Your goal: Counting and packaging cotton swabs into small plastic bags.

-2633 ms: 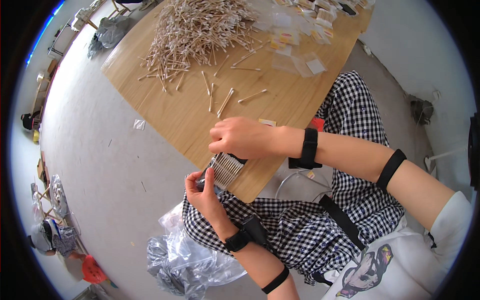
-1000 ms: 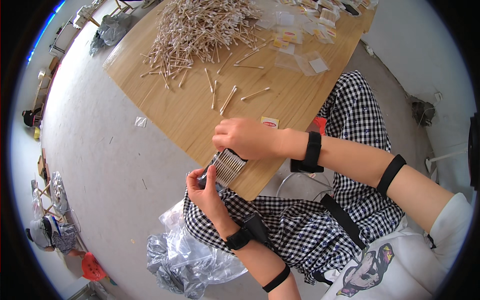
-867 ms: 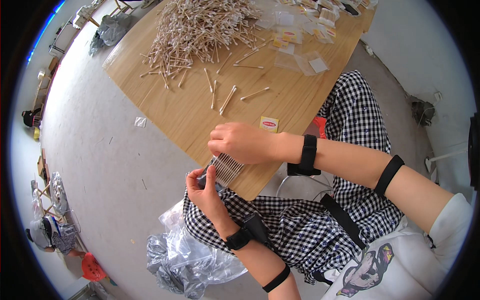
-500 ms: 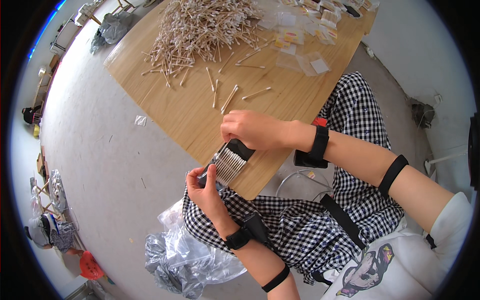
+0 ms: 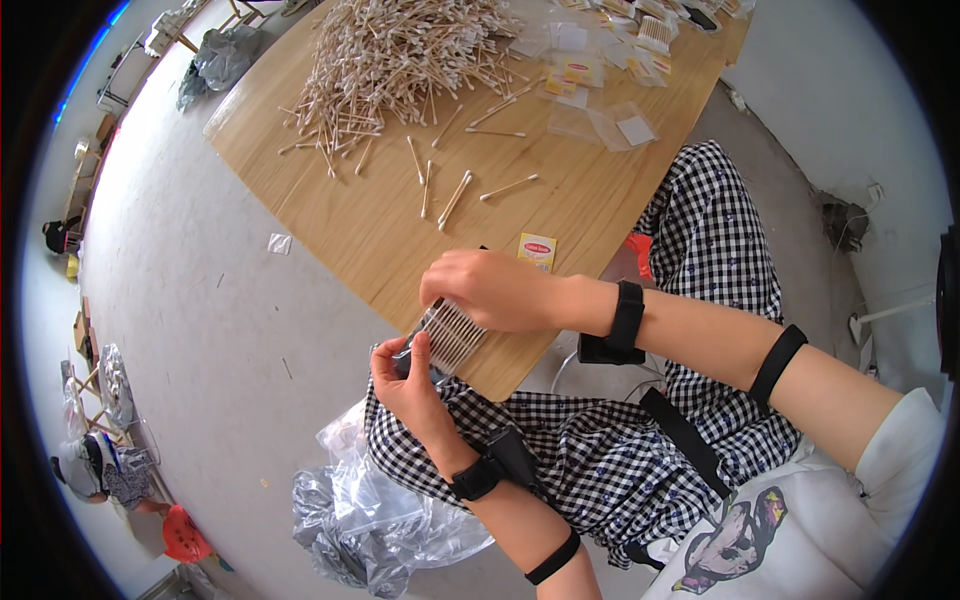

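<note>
Hands, two, bare, ours. Our left hand comes up from below, fingers curled closed on the lower end of a flat row of cotton swabs, which appears to sit in a small clear bag; we cannot tell the bag's edges. Our right hand reaches in from the right, fingers bent down and pinched on the upper end of the same row. Both hands meet at the near edge of the wooden table, above our checked trousers. Black straps circle both wrists and forearms.

Item: small yellow and red label, flat on the table, just beyond our right hand.

Item: loose cotton swabs, a few, scattered mid-table.

Item: large pile of cotton swabs, at the far end of the table.

Item: small clear bags, several, some with labels, far right of the table.

Item: crumpled clear plastic bags, on the grey floor, beside our left knee.
</note>
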A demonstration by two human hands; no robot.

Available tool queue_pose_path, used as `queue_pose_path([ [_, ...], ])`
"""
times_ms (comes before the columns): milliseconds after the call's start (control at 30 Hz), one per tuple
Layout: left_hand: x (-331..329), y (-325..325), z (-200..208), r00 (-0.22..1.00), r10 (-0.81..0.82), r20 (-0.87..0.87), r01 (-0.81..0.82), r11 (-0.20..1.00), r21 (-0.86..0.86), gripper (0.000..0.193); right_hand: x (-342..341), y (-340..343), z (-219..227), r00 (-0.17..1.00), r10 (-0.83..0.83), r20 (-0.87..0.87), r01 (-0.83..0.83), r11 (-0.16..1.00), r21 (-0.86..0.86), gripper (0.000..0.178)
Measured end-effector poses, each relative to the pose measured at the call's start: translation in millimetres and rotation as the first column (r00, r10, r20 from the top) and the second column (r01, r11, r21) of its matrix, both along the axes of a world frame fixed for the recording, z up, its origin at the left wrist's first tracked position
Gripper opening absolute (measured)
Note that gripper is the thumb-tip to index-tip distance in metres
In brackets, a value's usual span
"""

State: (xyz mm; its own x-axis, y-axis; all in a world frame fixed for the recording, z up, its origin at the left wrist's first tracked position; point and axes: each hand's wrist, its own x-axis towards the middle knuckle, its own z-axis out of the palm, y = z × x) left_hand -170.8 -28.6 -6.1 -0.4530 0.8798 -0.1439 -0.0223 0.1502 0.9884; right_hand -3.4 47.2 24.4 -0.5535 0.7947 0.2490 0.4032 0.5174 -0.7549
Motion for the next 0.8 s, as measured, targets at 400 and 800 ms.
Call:
queue_pose_path([
  [400, -1, 1, -2, 1.0, 0.001, -0.001, -0.001, 1.0, 0.02, 0.02, -26, -36, -7, 0.67, -0.441, -0.597, 0.027, 0.819, -0.574, 0.027],
  [800, 4, 1, 0, 0.995, 0.091, 0.033, -0.091, 0.996, -0.007, 0.026, -13, -40, 5, 0.616, -0.461, -0.639, -0.062, 0.78, -0.623, 0.051],
])
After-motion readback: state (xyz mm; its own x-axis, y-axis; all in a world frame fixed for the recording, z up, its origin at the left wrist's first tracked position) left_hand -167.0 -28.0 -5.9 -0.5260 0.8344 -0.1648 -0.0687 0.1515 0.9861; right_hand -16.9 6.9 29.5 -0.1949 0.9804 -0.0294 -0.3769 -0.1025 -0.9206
